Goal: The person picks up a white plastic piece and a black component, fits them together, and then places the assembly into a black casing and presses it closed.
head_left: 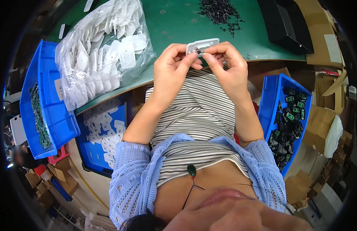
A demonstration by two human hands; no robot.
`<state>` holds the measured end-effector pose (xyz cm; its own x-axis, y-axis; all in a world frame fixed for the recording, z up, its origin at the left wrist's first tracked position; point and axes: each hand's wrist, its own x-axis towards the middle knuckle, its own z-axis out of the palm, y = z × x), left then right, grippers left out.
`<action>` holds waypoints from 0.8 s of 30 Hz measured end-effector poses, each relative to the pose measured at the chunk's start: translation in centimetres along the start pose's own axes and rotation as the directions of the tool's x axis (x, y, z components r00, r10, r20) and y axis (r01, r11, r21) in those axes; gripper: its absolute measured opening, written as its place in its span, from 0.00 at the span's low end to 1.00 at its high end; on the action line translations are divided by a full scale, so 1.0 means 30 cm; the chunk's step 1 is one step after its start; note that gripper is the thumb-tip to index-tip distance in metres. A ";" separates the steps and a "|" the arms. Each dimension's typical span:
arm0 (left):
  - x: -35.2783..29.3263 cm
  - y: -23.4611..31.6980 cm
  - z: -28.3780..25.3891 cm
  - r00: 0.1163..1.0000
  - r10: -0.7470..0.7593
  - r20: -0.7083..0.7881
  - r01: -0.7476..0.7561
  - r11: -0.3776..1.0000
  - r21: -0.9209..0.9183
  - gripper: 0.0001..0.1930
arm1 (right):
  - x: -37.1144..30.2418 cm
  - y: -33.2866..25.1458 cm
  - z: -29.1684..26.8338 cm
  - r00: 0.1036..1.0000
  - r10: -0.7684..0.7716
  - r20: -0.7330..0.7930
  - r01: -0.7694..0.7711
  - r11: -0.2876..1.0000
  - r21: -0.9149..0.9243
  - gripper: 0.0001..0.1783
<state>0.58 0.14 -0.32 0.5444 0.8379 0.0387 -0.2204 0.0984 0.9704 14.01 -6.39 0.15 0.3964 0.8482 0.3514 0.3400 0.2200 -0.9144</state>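
Note:
Over the front edge of the green table, my two hands hold a white plastic cover (207,43) between them. My left hand (172,65) grips its left end between thumb and fingers. With thumb and forefinger, my right hand (227,63) pinches a small black part (199,52) against the inner side of the cover; the fingertips partly hide it. A heap of similar small black parts (219,14) lies on the table beyond my hands. To the left, a clear plastic bag (142,63) holds many white covers (128,52).
The green table (174,23) bears a black box (286,29) at the right. A blue bin (51,88) with circuit boards stands left, above a blue tray of white pieces (109,142). Another blue bin (267,92) holds black parts with green boards. Cardboard boxes (321,127) are at far right.

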 end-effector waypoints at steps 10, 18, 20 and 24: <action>-0.008 -0.019 0.010 0.987 0.161 0.002 -0.161 0.987 0.022 0.04 | -0.020 0.007 0.030 0.961 0.274 0.034 -0.271 0.913 0.305 0.04; -0.009 -0.005 -0.019 0.996 0.088 0.013 -0.088 0.995 -0.050 0.03 | -0.028 -0.013 0.017 0.980 0.059 -0.191 -0.066 0.997 -0.032 0.12; -0.002 -0.003 -0.010 0.996 0.054 0.064 -0.051 0.997 -0.050 0.03 | -0.015 -0.001 -0.011 0.993 0.011 -0.120 -0.019 0.998 -0.067 0.13; 0.019 -0.011 -0.010 0.988 -0.046 0.149 0.043 0.999 0.022 0.02 | -0.003 0.040 -0.060 0.986 0.112 0.124 -0.116 0.993 0.030 0.11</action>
<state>0.72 0.75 -0.69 0.6686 0.7431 0.0290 -0.1788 0.1228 0.9762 15.93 -7.08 -0.63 0.3232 0.9206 0.2193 0.2659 0.1340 -0.9546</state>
